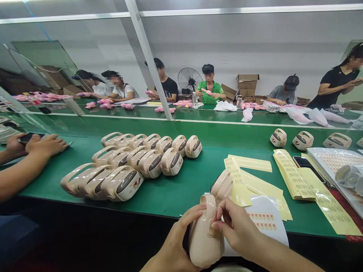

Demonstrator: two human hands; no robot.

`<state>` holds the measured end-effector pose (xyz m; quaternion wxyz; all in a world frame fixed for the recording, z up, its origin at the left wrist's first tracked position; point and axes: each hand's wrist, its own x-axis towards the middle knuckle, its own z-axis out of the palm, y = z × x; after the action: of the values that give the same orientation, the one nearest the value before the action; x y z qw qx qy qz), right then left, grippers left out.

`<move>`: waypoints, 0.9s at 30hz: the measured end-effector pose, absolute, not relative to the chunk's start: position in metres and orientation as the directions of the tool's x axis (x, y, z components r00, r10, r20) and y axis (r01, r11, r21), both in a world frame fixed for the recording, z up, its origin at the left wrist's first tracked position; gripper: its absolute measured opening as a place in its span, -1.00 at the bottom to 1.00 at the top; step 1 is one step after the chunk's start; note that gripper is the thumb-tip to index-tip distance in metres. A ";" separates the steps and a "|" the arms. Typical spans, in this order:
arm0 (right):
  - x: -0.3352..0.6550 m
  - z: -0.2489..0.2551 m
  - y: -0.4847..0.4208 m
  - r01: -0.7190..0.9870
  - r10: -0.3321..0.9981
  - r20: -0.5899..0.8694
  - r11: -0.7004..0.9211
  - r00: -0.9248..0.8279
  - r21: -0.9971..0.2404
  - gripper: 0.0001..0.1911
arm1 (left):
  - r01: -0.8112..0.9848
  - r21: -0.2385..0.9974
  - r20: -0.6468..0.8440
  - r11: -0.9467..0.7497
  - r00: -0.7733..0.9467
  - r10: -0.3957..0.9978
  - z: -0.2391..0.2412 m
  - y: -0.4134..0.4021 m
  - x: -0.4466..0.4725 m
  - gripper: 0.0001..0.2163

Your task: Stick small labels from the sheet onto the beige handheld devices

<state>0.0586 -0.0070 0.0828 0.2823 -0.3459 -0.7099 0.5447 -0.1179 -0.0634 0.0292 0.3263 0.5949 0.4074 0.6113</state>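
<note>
My left hand [177, 236] wraps round a beige plastic device with a handle [202, 241], held upright at the table's near edge. My right hand [236, 228] pinches at the device's handle, fingertips pressed against a small spot on it; whatever is under them is too small to name. A second beige device [222, 185] lies on the green table just beyond. A white sheet with small stickers [266, 219] lies right of my hands, beside yellow backing sheets [256, 189].
Two rows of the same beige devices [147, 155] lie on the green belt [184, 189] to the left; three more [303, 140] are at the right. A phone [307, 166] rests on yellow sheets. A co-worker's hands [42, 145] are at left. Several people sit across the far table.
</note>
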 end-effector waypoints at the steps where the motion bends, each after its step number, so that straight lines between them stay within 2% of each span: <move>1: 0.059 0.079 -0.007 0.180 0.800 0.042 0.185 -0.598 -0.966 -0.88 | 0.063 0.895 0.446 -0.442 -0.097 0.890 0.030 -0.063 -0.117 -0.18; 7: 0.059 0.061 -0.009 0.082 0.802 0.179 0.272 -0.570 -0.959 -0.95 | 0.167 0.872 0.473 -0.460 -0.049 0.880 0.023 -0.064 -0.117 -0.10; 11: 0.057 0.060 -0.012 -0.038 0.804 0.259 0.284 -0.536 -0.958 -0.88 | 0.189 0.876 0.454 -0.443 -0.019 0.891 0.014 -0.066 -0.121 -0.05; 14: 0.056 0.061 -0.012 -0.052 0.791 0.275 0.295 -0.546 -0.954 -0.85 | 0.260 0.843 0.480 -0.471 0.030 0.877 0.010 -0.067 -0.123 -0.01; 18: 0.061 0.063 -0.011 0.057 0.782 0.223 0.313 -0.583 -0.948 -0.90 | 0.268 0.842 0.484 -0.468 0.008 0.875 0.011 -0.067 -0.120 -0.02; 21: 0.065 0.066 -0.010 0.187 0.763 0.238 0.424 -0.601 -0.886 -0.95 | 0.173 0.890 0.434 -0.421 -0.044 0.900 0.015 -0.067 -0.118 -0.08; 24: 0.067 0.069 -0.007 0.212 0.753 0.318 0.513 -0.576 -0.832 -0.64 | 0.049 0.924 0.383 -0.380 -0.061 0.922 0.020 -0.067 -0.119 -0.13; 26: 0.066 0.069 -0.003 0.193 0.749 0.310 0.501 -0.586 -0.844 -0.42 | -0.014 0.927 0.374 -0.375 -0.036 0.927 0.023 -0.066 -0.120 -0.17; 27: 0.065 0.069 0.000 0.163 0.738 0.296 0.480 -0.607 -0.862 -0.39 | -0.041 0.925 0.377 -0.377 -0.022 0.926 0.025 -0.065 -0.120 -0.20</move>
<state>0.0655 -0.0003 0.0690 0.3396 -0.2851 -0.7903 0.4229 -0.1198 -0.0655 0.0254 0.4023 0.5722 0.3866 0.6011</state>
